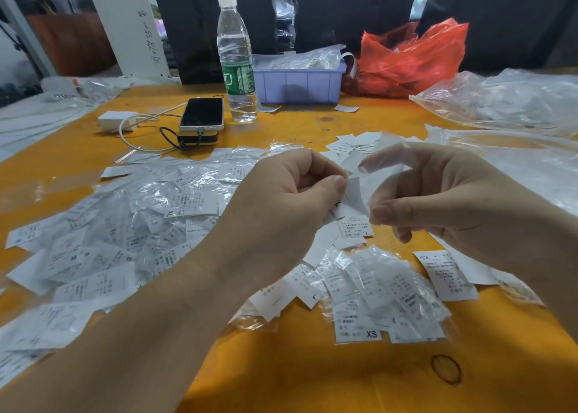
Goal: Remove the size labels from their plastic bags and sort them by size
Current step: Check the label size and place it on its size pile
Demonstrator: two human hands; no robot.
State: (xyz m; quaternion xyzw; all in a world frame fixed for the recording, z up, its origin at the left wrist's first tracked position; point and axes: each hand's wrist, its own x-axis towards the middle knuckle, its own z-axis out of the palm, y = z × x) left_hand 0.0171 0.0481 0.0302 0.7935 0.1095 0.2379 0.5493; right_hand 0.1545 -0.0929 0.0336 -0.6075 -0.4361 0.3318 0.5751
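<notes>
My left hand (281,203) pinches a white size label (355,193) between thumb and forefinger. My right hand (444,193) holds a small clear plastic bag (386,162) by thumb and forefinger, right beside the label. The label looks partly out of the bag. Below the hands lie loose white labels, one marked L (355,226), an XS label (356,328) among bagged ones, and another XS label (444,275) lying upside down. A wide heap of bagged labels (125,225) covers the left of the orange table (312,375).
A water bottle (236,59), a phone on a power bank (202,113) with a white charger and cable (119,121), a lilac bin (300,82) and a red bag (409,59) stand at the back. Large clear bags (506,99) lie at right.
</notes>
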